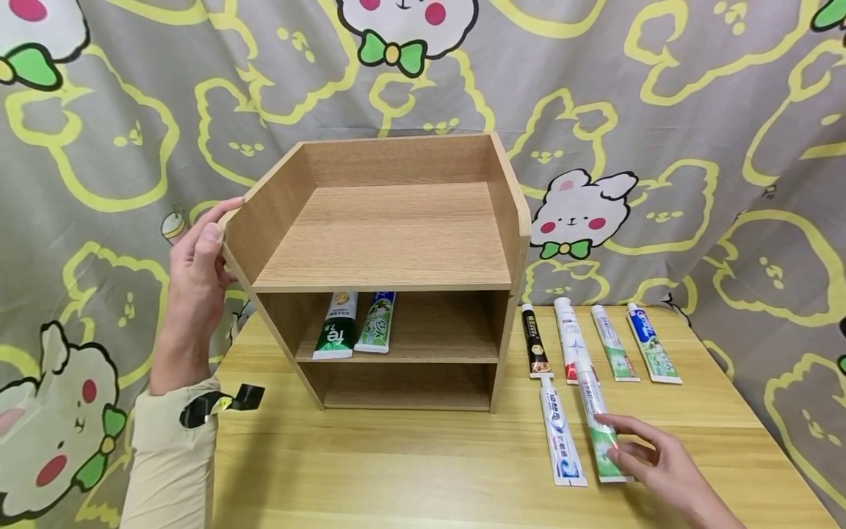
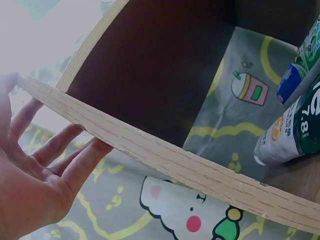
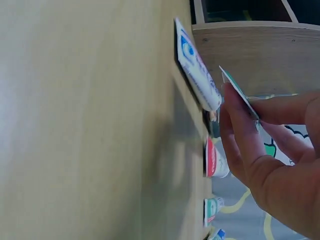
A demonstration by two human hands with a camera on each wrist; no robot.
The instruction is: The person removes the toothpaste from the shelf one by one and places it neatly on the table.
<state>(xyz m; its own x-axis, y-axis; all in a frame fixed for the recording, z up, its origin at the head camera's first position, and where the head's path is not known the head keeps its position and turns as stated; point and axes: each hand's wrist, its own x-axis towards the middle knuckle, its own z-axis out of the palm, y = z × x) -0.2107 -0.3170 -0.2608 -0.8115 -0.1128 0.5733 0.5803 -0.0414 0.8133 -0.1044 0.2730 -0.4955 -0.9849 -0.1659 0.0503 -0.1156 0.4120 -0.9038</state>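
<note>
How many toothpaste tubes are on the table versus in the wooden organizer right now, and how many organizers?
Toothpaste tubes on the table: 6, counting the green-and-white tube the right hand is pinching.
Toothpaste tubes on the middle shelf of the wooden organizer: 2.
Wooden organizers: 1, steadied by the left hand.
Total: 8 tubes and 1 organizer, 9 things.

Wooden shelf unit [image 1: 390, 272]: on the table [image 1: 396, 470], left of centre, toward the back edge. Two toothpaste tubes [image 1: 357, 323]: side by side on its middle shelf, left part. Row of four tubes [image 1: 598, 342]: right of the unit, near the back edge. Two more tubes [image 1: 578, 430]: before that row, nearer the front edge. Left hand [image 1: 198, 272]: at the unit's left wall. Right hand [image 1: 654, 463]: on the right front tube.
</note>
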